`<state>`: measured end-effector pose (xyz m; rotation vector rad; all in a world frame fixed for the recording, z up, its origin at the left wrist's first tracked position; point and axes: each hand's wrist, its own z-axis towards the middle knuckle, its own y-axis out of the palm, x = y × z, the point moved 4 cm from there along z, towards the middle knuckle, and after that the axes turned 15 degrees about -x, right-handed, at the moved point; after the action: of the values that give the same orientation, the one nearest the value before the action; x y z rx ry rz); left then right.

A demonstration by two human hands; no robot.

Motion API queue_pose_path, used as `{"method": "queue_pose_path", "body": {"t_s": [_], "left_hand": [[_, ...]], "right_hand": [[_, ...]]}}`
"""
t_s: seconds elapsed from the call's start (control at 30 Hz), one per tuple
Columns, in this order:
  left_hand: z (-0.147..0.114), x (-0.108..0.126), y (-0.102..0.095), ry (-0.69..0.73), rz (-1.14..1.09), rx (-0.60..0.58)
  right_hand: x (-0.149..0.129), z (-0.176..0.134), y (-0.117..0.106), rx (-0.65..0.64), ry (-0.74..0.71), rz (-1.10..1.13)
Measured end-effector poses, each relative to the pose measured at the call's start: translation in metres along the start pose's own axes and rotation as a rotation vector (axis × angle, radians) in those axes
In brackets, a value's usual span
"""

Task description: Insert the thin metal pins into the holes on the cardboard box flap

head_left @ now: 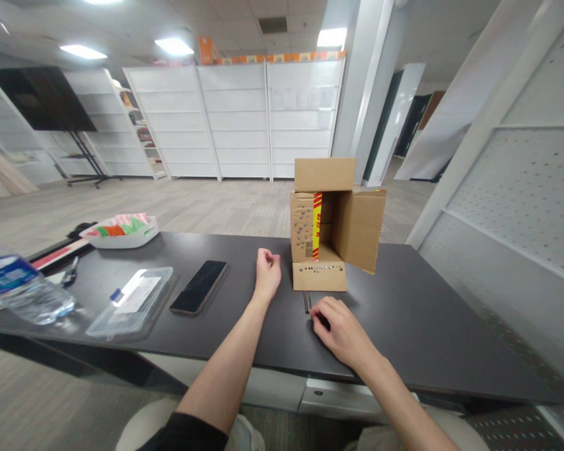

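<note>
An open cardboard box stands on the dark table with its flaps spread and its hollow inside facing me. Small metal dots stud its left front flap and its lower flap. Just in front of that lower flap lie thin metal rods, like nails or screws. My right hand is beside them, fingers curled and fingertips closed at one slim rod. To the left of the box, my left hand is raised a little with its fingers curled closed. Whatever it may hold is hidden.
Left of my arms lie a black phone, a clear plastic case and a water bottle. Farther back is a white tray with colourful items. A perforated panel rises at the table's right side.
</note>
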<state>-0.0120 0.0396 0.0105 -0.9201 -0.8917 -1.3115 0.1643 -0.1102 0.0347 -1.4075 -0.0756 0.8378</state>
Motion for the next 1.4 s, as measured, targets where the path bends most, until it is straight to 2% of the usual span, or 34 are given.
{"method": "queue_pose_path", "body": {"t_s": [0.97, 1.4], "left_hand": [[-0.0005, 0.0017, -0.0003, -0.015, -0.026, -0.002], [-0.0001, 0.0010, -0.0005, -0.013, -0.024, -0.008]], "right_hand": [[0.0014, 0.0026, 0.0007, -0.012, -0.011, -0.016], [0.0053, 0.0027, 0.0013, 0.013, 0.068, -0.009]]}}
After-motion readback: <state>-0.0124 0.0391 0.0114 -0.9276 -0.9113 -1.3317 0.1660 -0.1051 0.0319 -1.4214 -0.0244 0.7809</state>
